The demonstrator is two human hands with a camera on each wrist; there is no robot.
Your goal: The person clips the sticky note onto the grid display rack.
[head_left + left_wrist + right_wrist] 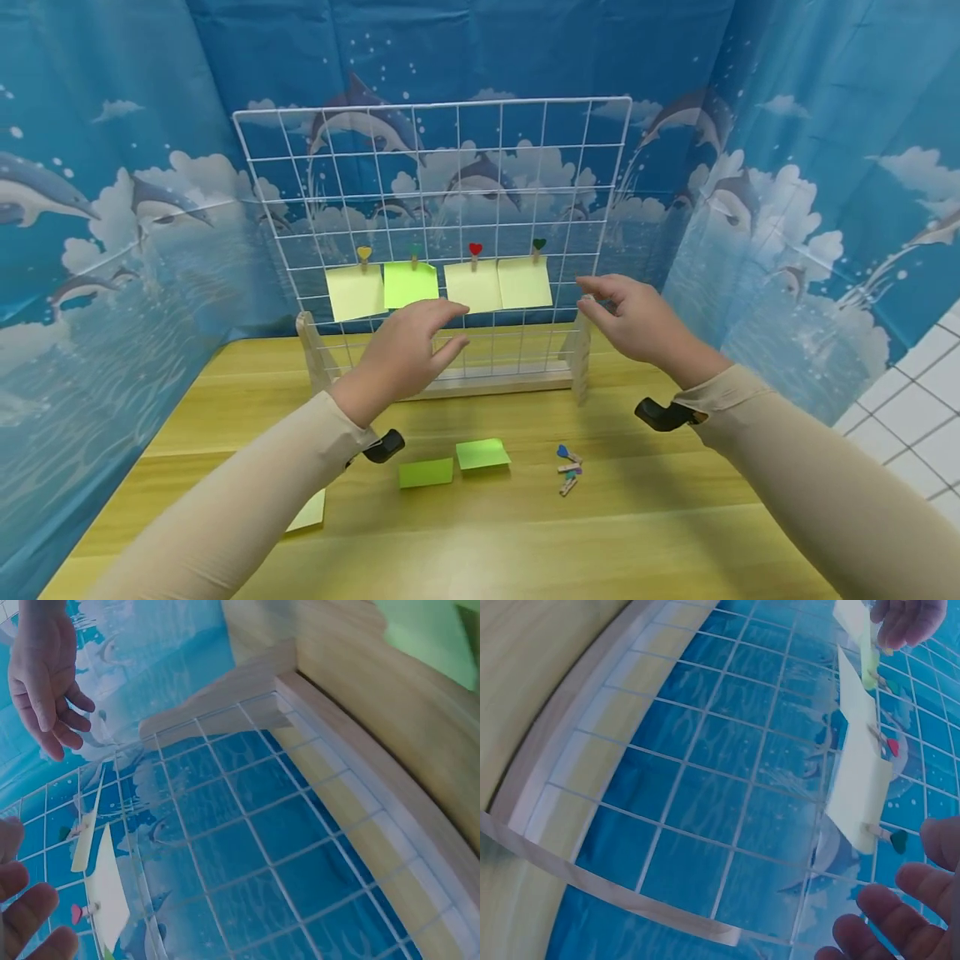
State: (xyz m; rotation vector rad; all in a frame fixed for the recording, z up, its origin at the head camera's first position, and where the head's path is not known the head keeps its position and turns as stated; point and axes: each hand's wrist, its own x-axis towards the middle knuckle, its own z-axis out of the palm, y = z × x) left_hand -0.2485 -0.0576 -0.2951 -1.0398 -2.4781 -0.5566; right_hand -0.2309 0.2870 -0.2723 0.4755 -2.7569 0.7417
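A white wire grid panel (pixel 480 194) stands upright on a wooden base. Clipped along it are a pale yellow note (pixel 355 293), a bright green note (pixel 410 283) and two more pale notes (pixel 473 287), held by small clothespins with heart tops, including a red-heart clothespin (pixel 475 252) and a dark green-heart clothespin (pixel 889 838). My left hand (pixel 405 346) hovers before the lower middle of the grid, fingers relaxed and holding nothing. At the grid's right edge, my right hand (pixel 630 321) is raised with loosely bent fingers and nothing in its grasp.
On the wooden table (pixel 525 550) lie two green notes, one (pixel 425 472) left of the other (pixel 482 454). Several loose clothespins (pixel 569 469) sit to their right. A pale note stack (pixel 307 512) is partly behind my left forearm. Dolphin-print curtains (pixel 97 250) surround the table.
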